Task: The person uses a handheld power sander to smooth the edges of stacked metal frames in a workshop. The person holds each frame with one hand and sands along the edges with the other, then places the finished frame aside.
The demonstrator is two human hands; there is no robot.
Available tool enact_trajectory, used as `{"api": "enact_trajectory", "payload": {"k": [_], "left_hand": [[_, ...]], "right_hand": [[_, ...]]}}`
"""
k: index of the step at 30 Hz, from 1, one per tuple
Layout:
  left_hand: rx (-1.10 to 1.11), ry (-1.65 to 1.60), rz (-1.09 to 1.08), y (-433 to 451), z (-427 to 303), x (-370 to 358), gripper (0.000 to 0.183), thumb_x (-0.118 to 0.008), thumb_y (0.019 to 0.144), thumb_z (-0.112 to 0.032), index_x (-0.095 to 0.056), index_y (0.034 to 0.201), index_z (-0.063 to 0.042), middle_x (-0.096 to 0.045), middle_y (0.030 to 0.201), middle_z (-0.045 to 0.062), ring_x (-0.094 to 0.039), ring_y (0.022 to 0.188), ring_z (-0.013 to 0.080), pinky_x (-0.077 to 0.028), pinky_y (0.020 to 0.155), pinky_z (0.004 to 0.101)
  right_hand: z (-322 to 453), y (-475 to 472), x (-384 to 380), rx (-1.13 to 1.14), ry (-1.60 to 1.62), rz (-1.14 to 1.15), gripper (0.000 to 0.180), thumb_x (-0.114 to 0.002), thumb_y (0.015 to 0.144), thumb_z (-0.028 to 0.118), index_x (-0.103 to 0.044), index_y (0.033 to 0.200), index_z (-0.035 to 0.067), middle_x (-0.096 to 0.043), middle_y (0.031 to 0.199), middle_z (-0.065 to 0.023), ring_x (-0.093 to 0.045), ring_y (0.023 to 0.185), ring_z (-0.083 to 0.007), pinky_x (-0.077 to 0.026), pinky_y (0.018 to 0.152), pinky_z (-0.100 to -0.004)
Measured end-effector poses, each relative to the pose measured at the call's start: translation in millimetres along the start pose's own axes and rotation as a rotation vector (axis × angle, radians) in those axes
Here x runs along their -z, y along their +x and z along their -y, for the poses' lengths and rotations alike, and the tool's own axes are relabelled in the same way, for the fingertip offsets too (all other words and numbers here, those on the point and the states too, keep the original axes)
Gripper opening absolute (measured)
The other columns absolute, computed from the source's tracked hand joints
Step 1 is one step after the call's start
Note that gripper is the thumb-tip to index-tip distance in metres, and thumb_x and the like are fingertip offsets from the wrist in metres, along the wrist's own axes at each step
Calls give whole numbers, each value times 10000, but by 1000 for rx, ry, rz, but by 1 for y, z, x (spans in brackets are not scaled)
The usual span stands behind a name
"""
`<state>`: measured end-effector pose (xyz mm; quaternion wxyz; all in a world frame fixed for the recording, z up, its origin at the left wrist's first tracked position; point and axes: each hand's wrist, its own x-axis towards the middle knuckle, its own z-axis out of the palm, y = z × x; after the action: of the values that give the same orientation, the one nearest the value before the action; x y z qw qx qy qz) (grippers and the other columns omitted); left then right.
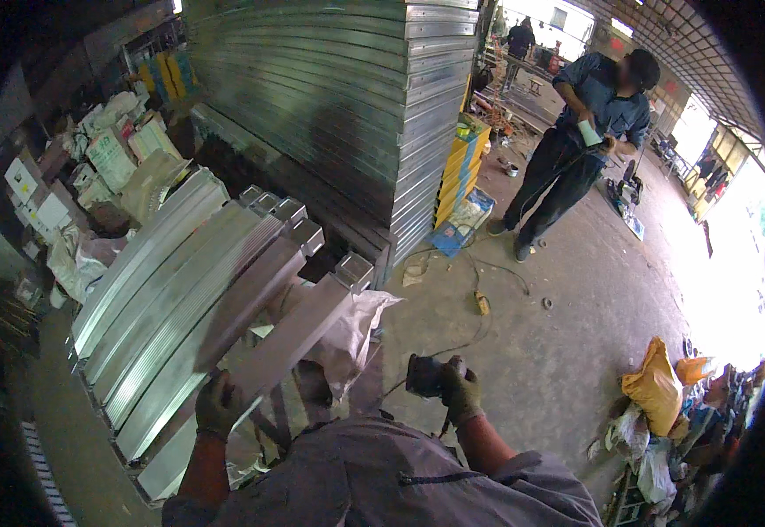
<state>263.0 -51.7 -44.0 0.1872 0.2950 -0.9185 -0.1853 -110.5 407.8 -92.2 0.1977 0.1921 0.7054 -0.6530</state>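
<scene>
My gloved left hand [217, 405] rests at the edge of the nearest metal profile [296, 332], a long rectangular bar with a capped square end; whether its fingers grip the bar is not clear. Several more metal profiles [184, 277] lie side by side on a rack to the left, some with ribbed faces. In my gloved right hand [461, 392] is a dark corded power tool [424, 375], held over the floor to the right of the bars. A pale plastic sheet [359, 342] hangs under the nearest bar's end.
A corrugated metal wall [303, 99] stands ahead. A co-worker [573, 145] stands beyond it, holding a pale object. A cable with a yellow connector [482, 303] crosses the floor. Sacks and rubbish [656, 388] are piled at the right, cartons [112, 155] at the left.
</scene>
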Motion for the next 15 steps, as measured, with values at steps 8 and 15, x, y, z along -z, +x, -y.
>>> {"api": "enact_trajectory", "payload": {"k": [8, 15], "left_hand": [[-52, -33, -54, 8, -5, -2, 435, -774, 1022, -258, -761, 1335, 43, -806, 1251, 277, -795, 1115, 437, -643, 965, 508], [-26, 88, -78, 4, 5, -9, 474, -744, 1031, -291, -757, 1363, 48, -799, 1265, 293, -773, 1157, 468, -616, 1026, 541]], "right_hand": [[20, -19, -12, -21, -72, 59, 733, -845, 964, 651, -724, 1268, -6, -758, 953, -87, -678, 680, -173, -539, 565, -339], [18, -25, -17, -41, -67, 97, 759, -920, 921, 480, -688, 1441, -22, -793, 1060, -122, -724, 732, -191, -565, 572, -345]]}}
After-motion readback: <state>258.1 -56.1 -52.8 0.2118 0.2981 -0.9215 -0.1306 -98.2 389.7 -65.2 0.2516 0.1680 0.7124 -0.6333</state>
